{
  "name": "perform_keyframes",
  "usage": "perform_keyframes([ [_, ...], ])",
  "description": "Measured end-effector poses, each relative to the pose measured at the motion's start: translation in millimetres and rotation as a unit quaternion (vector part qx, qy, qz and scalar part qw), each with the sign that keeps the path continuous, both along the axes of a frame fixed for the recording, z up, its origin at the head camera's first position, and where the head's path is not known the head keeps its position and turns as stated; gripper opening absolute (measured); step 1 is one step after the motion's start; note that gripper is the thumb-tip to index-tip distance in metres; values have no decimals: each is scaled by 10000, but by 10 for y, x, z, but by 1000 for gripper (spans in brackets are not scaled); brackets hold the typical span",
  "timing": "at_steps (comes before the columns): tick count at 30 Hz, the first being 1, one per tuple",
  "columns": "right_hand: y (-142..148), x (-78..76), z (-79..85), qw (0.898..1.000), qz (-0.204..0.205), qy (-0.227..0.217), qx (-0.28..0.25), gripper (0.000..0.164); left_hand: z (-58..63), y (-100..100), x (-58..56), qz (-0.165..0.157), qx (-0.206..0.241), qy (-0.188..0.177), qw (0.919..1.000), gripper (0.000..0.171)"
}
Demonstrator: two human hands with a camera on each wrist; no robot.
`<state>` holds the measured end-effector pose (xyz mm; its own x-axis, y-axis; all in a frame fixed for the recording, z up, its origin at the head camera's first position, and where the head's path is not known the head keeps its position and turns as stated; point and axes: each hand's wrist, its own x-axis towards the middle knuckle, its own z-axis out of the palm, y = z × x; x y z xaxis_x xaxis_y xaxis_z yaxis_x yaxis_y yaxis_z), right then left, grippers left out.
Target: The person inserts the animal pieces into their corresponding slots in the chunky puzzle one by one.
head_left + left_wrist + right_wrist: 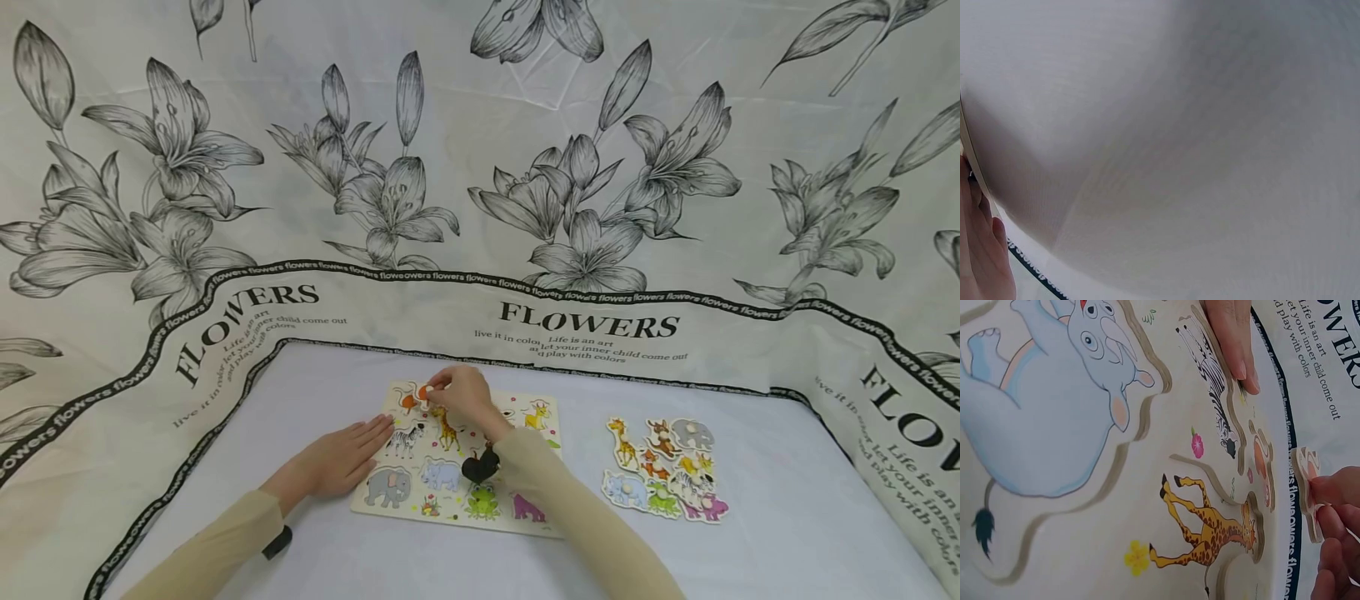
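A wooden animal puzzle board [412, 515] lies on the white cloth, with recesses showing a zebra, giraffe, elephant, frog and others. Between thumb and fingers, my right hand [467, 398] pinches a small orange-and-white animal puzzle piece [1302, 487] over the board's far left corner. In the right wrist view that piece is raised edge-on, apart from an orange-printed recess [1262, 464]; its exact animal is hard to make out. My left hand [347, 454] rests with straight fingers at the board's left edge, fingertips beside the zebra recess [405, 440]. The left wrist view shows only part of that hand [985, 256].
To the right of the board lie several animal puzzle pieces close together and partly overlapping, among them a giraffe piece [622, 443], an elephant piece [693, 434] and a purple piece [708, 506]. A flower-printed cloth [450, 317] rises behind the table surface.
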<state>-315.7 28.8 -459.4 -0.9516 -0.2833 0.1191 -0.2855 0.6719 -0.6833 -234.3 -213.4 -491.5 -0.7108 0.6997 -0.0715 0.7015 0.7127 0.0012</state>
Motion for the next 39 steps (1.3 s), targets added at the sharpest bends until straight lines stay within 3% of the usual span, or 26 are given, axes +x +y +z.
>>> perform_keyframes([
  [17, -134, -73, -28, 9997, -76, 134, 187, 12, 34, 18, 15, 63, -6, -25, 10000, 55],
  [39, -209, -139, -122, 9999, 86, -23, 74, 13, 5, 0, 5, 96, 34, -21, 9999, 55],
])
